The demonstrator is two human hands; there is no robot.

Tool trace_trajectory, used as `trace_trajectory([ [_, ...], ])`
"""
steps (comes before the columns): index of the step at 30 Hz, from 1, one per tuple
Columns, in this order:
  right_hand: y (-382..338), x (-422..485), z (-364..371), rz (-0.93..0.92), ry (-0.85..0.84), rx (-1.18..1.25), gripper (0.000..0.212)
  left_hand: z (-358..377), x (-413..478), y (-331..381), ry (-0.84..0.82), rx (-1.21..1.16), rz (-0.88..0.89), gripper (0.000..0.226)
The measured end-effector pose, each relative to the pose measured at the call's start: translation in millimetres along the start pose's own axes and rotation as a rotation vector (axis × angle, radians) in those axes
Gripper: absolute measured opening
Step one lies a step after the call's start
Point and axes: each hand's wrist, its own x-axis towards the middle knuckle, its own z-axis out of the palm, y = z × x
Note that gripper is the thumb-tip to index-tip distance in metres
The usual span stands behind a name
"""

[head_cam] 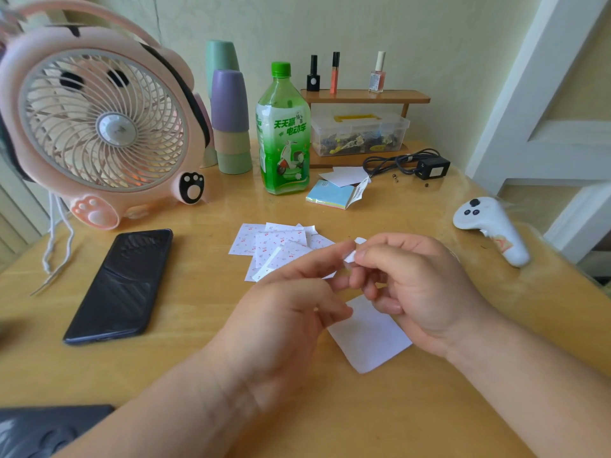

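- Strip (349, 256) of white paper is up in the air over the middle of the tabletop (198, 325), nearer the near edge than the far one, above a plain white sheet (370, 338).
- Left hand (291, 302) grasps the strip's lower end between thumb and forefinger. Right hand (420, 285) pinches the upper end, with its other fingers curled beneath. Neither hand is released.
- The step looks like folding or rolling the strip, but the piece is too small to tell which.
- Grip with the fingertips only, and lightly, because paper this thin probably crumples under a hard squeeze.
- Line up the edges before pressing any crease, then let one hand hold while a fingertip of the other runs along the fold.
- Work with the wrists low over the sheet, so a dropped strip lands there and not among the printed pieces (264, 242) just beyond it toward the far edge, where it would be hard to pick out.
- The phone (122, 285) toward the left edge lies well apart and should not get in the way.
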Motion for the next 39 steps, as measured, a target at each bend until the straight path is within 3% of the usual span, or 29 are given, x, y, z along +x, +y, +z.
trace_trajectory([
  [4, 2.2, 1.8, -4.8, -0.078, -0.007, -0.201, 0.015, -1.1, 3.0, 5.4, 0.130, -0.187, -0.091, 0.055],
  [9, -5.0, 11.8, -22.0, -0.105, 0.013, -0.404, 0.015, -3.0, 4.9, 10.8, 0.345, -0.229, -0.068, 0.035],
  [13, 2.1, 28.4, -37.3, -0.166, 0.127, -0.747, 0.018, -2.6, 5.1, 10.0, 0.377, -0.205, -0.055, 0.033],
  [17, 8.0, 41.2, -38.3, -0.098, 0.217, -0.888, 0.004, -3.2, 5.7, 7.7, 0.380, -0.157, -0.035, 0.033],
  [20, 1.8, 33.5, -31.3, -0.116, 0.240, -0.957, 0.021, -3.3, 3.2, 7.5, 0.388, -0.010, 0.052, 0.035],
  [23, -9.1, 13.8, -21.4, -0.112, 0.141, -1.099, 0.022, -3.7, -0.7, 6.6, 0.420, 0.441, 0.145, 0.037],
  [25, -12.4, -0.8, -14.5, -0.003, 0.010, -1.223, 0.038, -3.0, -2.9, 5.5, 0.395, 0.708, 0.181, 0.037],
  [27, -13.7, -11.2, -10.3, 0.077, -0.088, -1.286, 0.057, -3.1, -3.5, 3.2, 0.355, 0.828, 0.197, 0.038],
  [31, -18.5, -19.2, -6.9, 0.113, -0.151, -1.289, 0.077, -6.5, -1.5, 1.2, 0.348, 0.802, 0.160, 0.041],
  [36, -22.2, -21.9, -5.4, 0.177, -0.192, -1.259, 0.083, -8.9, -1.4, 2.5, 0.314, 0.549, 0.069, 0.041],
  [39, -22.4, -19.8, -5.9, 0.202, -0.207, -1.252, 0.083, -8.5, 0.0, -0.7, 0.328, 0.639, 0.104, 0.042],
])
